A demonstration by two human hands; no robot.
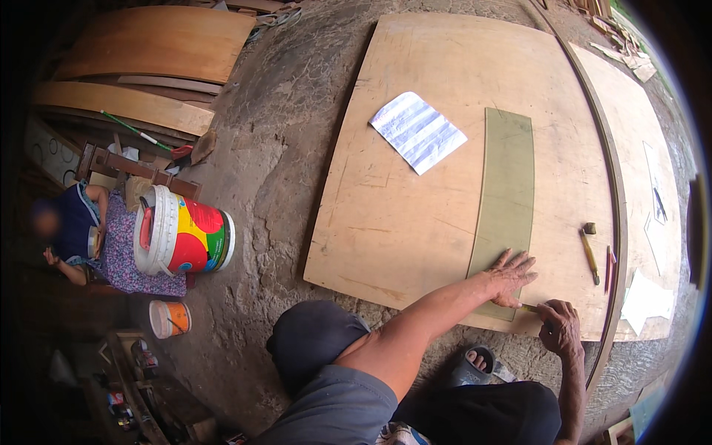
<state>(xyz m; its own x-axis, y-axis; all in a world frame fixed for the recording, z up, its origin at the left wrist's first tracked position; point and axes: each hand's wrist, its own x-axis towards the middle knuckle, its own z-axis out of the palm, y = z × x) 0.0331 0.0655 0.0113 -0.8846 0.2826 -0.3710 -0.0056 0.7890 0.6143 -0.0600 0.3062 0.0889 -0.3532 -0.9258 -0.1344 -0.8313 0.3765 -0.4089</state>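
Observation:
My left hand (512, 278) lies flat with its fingers spread on the near end of a long olive-green strip (506, 185). The strip rests on a wide plywood sheet (415, 237) on the ground. Close to the sheet's near edge, my right hand (561, 326) is closed around a tool. A short, thin yellowish piece (529, 307) of it points from my fist toward my left thumb, over the strip's near right corner. The tool's body is hidden by my fingers, so its exact kind does not show.
A striped paper sheet (419, 133) lies left of the strip. To the right are a yellow-handled tool (589, 256), red pencils (610, 268), a long batten (612, 170) and white cut pieces (647, 304). A colourful bucket (196, 231) and another seated person (70, 222) are at left.

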